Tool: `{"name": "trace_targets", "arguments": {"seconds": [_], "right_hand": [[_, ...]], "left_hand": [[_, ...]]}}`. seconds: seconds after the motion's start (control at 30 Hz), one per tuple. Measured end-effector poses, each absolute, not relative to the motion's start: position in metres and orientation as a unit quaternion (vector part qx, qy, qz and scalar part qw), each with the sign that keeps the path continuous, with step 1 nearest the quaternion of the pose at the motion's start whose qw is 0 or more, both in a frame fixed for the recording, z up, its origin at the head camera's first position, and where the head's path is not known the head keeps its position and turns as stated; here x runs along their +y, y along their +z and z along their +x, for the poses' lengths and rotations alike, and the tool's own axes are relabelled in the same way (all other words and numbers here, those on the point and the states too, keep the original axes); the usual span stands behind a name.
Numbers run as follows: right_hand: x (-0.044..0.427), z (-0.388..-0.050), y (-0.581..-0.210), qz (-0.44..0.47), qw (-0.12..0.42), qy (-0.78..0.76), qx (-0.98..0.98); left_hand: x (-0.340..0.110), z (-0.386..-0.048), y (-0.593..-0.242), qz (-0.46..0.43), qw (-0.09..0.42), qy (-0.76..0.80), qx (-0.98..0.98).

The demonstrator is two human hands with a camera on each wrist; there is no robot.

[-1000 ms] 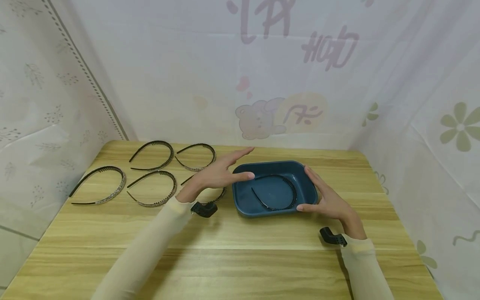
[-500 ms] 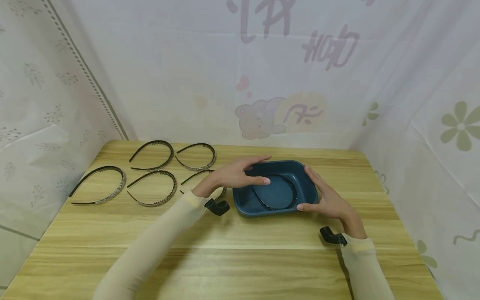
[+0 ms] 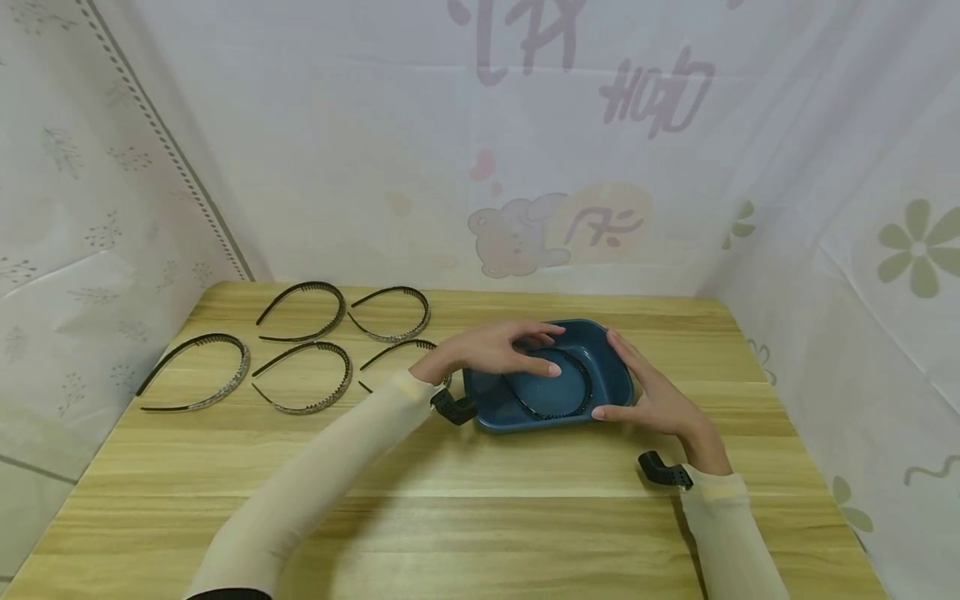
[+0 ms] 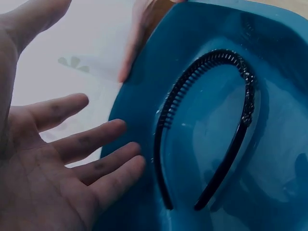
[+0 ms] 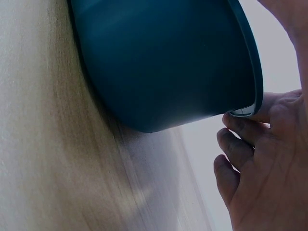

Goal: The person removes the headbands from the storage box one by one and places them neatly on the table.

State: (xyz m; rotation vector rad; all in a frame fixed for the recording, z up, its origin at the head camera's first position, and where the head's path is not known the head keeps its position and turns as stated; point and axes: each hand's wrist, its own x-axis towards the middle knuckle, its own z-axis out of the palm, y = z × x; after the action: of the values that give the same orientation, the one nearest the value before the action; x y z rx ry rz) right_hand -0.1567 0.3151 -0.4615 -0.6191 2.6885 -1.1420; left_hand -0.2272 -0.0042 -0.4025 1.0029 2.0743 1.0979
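Observation:
A blue plastic basin stands on the table, with one black toothed headband lying flat in it. Dark beads or stones stud one side of that headband. Over the basin's left part hovers my left hand, its palm turned right and its fingers spread and slightly bent. It holds nothing and hides some of the rim; in the left wrist view its fingertips are apart from the headband. At the basin's right end my right hand holds the rim, thumb at the near edge and fingers at the far right corner.
Several more headbands lie on the wooden table left of the basin, among them a large one at the far left. The nearest headband is partly behind my left wrist. Printed curtains enclose the table's back and sides.
My left hand has moved right, from the basin's left edge to over its inside. My right hand, the basin and the headbands stay where they were.

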Motion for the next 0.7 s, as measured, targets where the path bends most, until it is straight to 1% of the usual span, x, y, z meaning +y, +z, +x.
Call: {"name": "trace_targets", "arguments": {"seconds": [0.2,0.3,0.53,0.7], "right_hand": [[0.315,-0.156,-0.461,-0.206,0.081,-0.383,0.897],[0.315,-0.156,-0.461,-0.205,0.084,-0.384,0.896],[0.315,-0.157,-0.462,-0.210,0.081,-0.381,0.897],[0.315,-0.156,-0.461,-0.210,0.080,-0.376,0.899]], "left_hand": [[0.011,-0.231,-0.409,0.377,0.334,0.392,0.770],[0.019,-0.232,-0.413,0.363,0.361,0.394,0.763],[0.033,-0.232,-0.423,0.296,0.429,0.428,0.738],[0.042,-0.229,-0.428,0.256,0.451,0.457,0.723]]}}
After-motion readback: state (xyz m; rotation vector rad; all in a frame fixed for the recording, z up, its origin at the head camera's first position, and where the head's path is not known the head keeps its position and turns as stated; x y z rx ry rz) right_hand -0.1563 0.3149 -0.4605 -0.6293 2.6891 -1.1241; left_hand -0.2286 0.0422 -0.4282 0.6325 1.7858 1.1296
